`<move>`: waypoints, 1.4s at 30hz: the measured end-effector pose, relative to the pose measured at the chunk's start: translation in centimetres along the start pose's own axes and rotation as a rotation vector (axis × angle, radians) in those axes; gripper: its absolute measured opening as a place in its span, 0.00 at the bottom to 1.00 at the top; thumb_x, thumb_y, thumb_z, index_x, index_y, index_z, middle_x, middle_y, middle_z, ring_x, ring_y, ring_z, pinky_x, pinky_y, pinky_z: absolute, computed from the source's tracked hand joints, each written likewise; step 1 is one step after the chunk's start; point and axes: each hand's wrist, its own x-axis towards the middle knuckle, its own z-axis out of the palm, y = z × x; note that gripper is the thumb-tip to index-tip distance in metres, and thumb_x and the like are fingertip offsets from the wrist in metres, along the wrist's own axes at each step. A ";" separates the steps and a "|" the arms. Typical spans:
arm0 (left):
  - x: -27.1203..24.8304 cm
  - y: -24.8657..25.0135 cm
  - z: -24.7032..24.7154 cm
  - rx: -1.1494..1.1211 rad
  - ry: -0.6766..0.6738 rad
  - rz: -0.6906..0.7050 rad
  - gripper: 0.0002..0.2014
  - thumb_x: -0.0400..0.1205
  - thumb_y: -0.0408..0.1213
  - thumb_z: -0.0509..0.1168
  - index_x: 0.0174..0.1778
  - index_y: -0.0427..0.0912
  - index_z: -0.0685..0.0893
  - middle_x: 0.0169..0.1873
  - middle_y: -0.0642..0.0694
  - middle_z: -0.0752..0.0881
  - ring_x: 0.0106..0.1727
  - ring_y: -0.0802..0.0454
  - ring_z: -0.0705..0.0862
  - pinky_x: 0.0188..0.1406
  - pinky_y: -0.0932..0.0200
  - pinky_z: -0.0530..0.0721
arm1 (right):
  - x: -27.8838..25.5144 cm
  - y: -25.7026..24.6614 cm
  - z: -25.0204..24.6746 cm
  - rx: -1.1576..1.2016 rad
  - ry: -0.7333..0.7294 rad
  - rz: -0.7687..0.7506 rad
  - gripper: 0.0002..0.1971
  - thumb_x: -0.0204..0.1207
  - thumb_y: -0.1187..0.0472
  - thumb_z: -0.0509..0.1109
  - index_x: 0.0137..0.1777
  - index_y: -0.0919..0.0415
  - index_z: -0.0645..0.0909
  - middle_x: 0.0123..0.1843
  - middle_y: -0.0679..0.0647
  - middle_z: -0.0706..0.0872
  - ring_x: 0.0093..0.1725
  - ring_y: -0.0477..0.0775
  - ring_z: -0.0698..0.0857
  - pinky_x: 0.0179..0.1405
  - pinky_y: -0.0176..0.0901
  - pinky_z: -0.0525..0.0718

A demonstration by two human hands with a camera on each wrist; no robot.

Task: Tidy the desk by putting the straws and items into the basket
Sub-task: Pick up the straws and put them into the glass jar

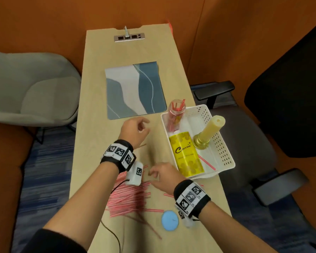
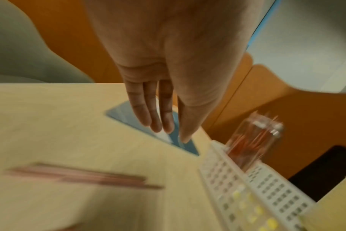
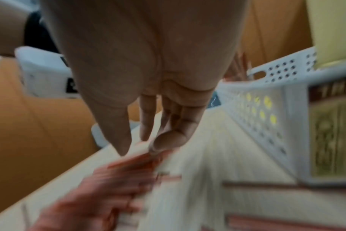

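Note:
Many red-and-white straws (image 1: 128,196) lie scattered on the near part of the wooden desk. The white perforated basket (image 1: 224,157) stands at the right edge and holds a glass jar of straws (image 1: 176,110), a yellow box (image 1: 187,154), a candle on a brass holder (image 1: 211,130) and one loose straw. My left hand (image 1: 135,129) hovers over bare desk left of the basket, fingers straight and empty in the left wrist view (image 2: 168,129). My right hand (image 1: 154,175) points down at the straw pile (image 3: 117,179), thumb and fingers apart just above it; the picture is blurred.
A blue round lid (image 1: 170,220) lies by my right wrist. A blue-and-white mat (image 1: 135,90) covers the desk's middle, and a socket strip (image 1: 129,37) sits at the far end. A grey chair is on the left and a black office chair on the right.

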 end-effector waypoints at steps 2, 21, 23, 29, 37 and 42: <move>-2.9 -3.8 -0.1 0.130 -0.094 -0.137 0.08 0.75 0.38 0.75 0.49 0.50 0.89 0.38 0.52 0.85 0.41 0.52 0.84 0.50 0.54 0.85 | 0.4 0.1 3.3 -0.129 -0.094 0.007 0.17 0.75 0.58 0.74 0.64 0.54 0.83 0.58 0.54 0.81 0.53 0.55 0.83 0.58 0.46 0.82; -12.5 -13.5 0.4 0.209 -0.171 -0.312 0.05 0.79 0.43 0.74 0.43 0.48 0.93 0.42 0.51 0.91 0.40 0.56 0.84 0.47 0.61 0.83 | 0.7 0.8 3.8 -0.478 -0.080 -0.030 0.14 0.85 0.54 0.62 0.55 0.57 0.89 0.51 0.56 0.90 0.54 0.59 0.84 0.50 0.49 0.82; -12.3 -13.5 0.1 0.205 -0.174 -0.287 0.05 0.80 0.42 0.72 0.45 0.47 0.93 0.43 0.50 0.92 0.40 0.55 0.84 0.48 0.61 0.83 | 0.3 0.5 3.0 -0.390 -0.095 -0.044 0.15 0.85 0.53 0.64 0.59 0.57 0.89 0.54 0.55 0.91 0.55 0.57 0.86 0.53 0.45 0.81; -10.3 -11.3 -2.4 0.038 0.031 -0.187 0.05 0.79 0.34 0.73 0.48 0.44 0.93 0.42 0.49 0.91 0.37 0.56 0.85 0.47 0.61 0.86 | -1.8 -1.8 0.1 -0.013 0.106 -0.038 0.12 0.84 0.55 0.67 0.52 0.58 0.91 0.39 0.45 0.89 0.34 0.34 0.83 0.41 0.28 0.78; -4.8 -2.6 -8.3 -0.283 0.241 0.034 0.08 0.74 0.31 0.78 0.48 0.44 0.92 0.36 0.49 0.90 0.37 0.56 0.88 0.44 0.67 0.87 | -1.8 -3.5 -5.9 0.283 0.201 0.030 0.04 0.76 0.62 0.77 0.48 0.61 0.92 0.38 0.51 0.92 0.34 0.43 0.87 0.39 0.33 0.86; -1.5 4.0 -9.7 -0.350 0.169 0.181 0.09 0.72 0.31 0.79 0.47 0.42 0.92 0.36 0.47 0.90 0.37 0.52 0.89 0.43 0.63 0.88 | -1.3 -2.5 -4.7 0.050 0.154 -0.040 0.02 0.75 0.55 0.77 0.43 0.51 0.90 0.44 0.43 0.89 0.35 0.45 0.84 0.37 0.30 0.80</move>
